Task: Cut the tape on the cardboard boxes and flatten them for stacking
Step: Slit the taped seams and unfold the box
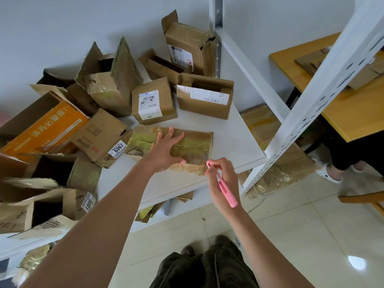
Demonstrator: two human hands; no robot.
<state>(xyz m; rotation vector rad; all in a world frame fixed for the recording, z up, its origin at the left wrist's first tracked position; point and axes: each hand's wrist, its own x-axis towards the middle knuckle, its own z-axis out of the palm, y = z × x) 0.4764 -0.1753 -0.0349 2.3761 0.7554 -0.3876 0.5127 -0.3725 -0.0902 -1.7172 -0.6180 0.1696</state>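
progress: early | left hand (166, 151) fingers spread, pressing the tape-wrapped brown cardboard box (193, 151) on the white shelf (234, 142) | right hand (223, 179) fingers pinching the pink utility knife (225, 188) at the box's near corner | many unflattened brown cardboard boxes (153, 102) left behind

A parcel storeroom: labelled cardboard boxes (154, 102) crowd a white slotted-steel shelf (245, 146).

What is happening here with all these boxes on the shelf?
A person is breaking down cardboard boxes on a white shelf. The left hand lies flat on a taped cardboard box near the shelf's front edge and holds it down. The right hand holds a pink box cutter, with its tip at the box's near right corner. The box is not yet flattened. Many other boxes, some open and some with shipping labels, are piled behind and to the left.
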